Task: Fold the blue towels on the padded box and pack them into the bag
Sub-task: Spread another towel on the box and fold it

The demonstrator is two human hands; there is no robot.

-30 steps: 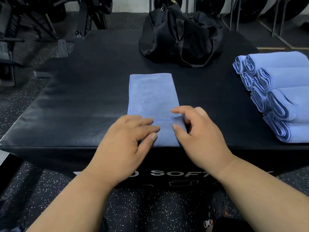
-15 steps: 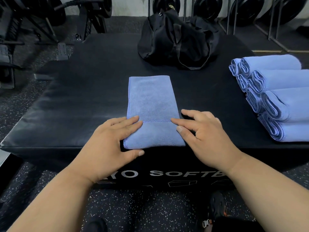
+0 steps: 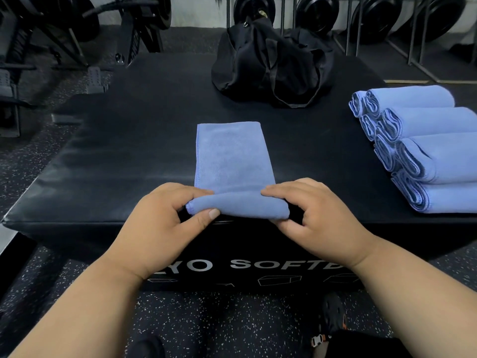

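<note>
Now | both hands — left hand (image 3: 165,218), right hand (image 3: 313,215) — grip pinching soft blue towel's (image 3: 232,161) rolled near end | matte padded box (image 3: 116,151)

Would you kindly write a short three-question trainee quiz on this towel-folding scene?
1. True or false: the black bag sits at the far side of the padded box.
2. Which end of the flat towel do the left hand and right hand grip? A near, B far.
3. The finished rolled towels lie on the person's ____ side.

Key: 1 true; 2 A; 3 right.
</note>
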